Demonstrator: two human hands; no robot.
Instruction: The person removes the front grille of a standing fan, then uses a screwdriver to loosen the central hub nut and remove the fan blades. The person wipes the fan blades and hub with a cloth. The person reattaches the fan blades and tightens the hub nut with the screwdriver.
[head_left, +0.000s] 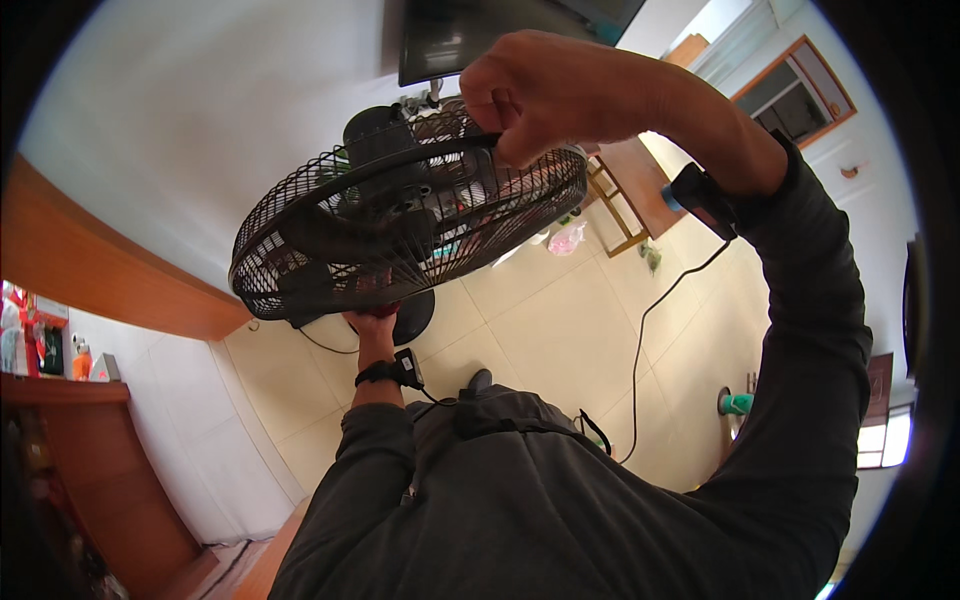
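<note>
My right hand [540, 95] is the clearest grip: its fingers are curled shut over the upper rim of the black wire fan guard [400, 225], knuckles toward the camera, pinching the rim wire near the top right of the cage. My left hand [372, 322] comes up from below and meets the lower edge of the guard; most of it is hidden behind the mesh, so I cannot tell whether that grip is closed on the rim or only pressed against it. Between the two hands the guard is tilted, its face turned down and to the left, and through the wires I can see the dark blades and the motor housing [378, 135] behind them. The cage reads as whole and closed around the blades; I see no gap between front and back halves, though the far side is out of sight. So, as a judgement, the guard looks seated on the fan and nothing lies detached nearby. The fan's round base [415, 315] shows just under the cage, above the pale tiled floor [560, 320]. A black cable [650, 340] trails across the tiles. Each wrist wears a strapped device [395, 372]. Further out stand a wooden chair [615, 205] and, at far left, a wooden shelf [60, 390].
</note>
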